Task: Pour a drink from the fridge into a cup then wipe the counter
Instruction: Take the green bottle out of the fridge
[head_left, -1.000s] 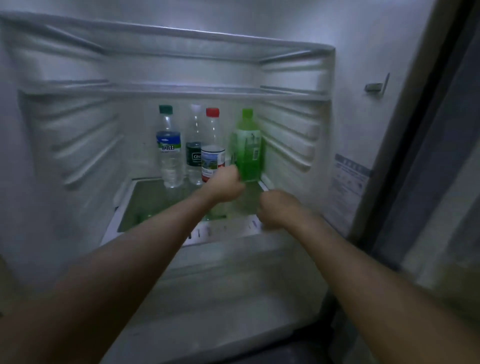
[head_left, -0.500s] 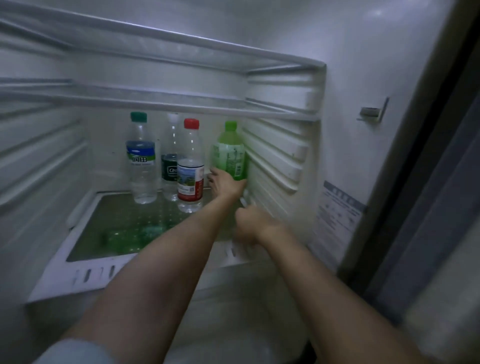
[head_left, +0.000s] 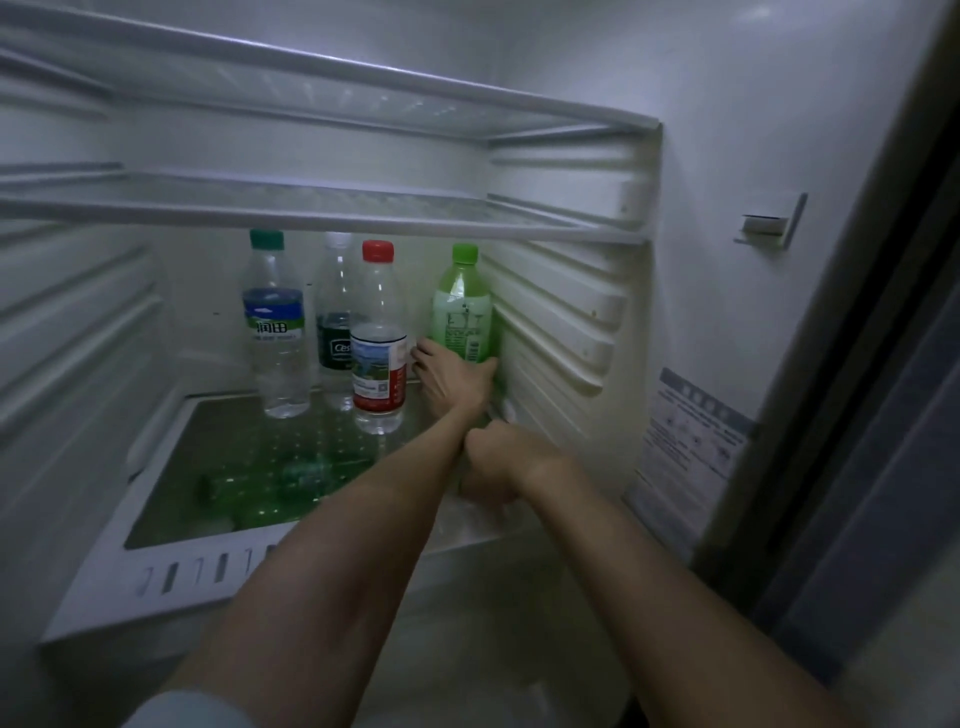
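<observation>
In the fridge (head_left: 727, 130), on its glass shelf (head_left: 218, 467), the green bottle (head_left: 462, 306) stands upright, the left hand (head_left: 454, 376) wrapped round its base. Best to lift straight up, clear of the red-capped bottle (head_left: 378, 358) just left of the fingers. The right hand (head_left: 501, 460) is fisted and looks empty.

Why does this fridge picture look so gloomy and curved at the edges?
Head view: dim, greyish light throughout; the wide lens bows the shelf edge; the green bottle gripped by the left hand reads fairly sharp, while the frame corners go soft.
</observation>
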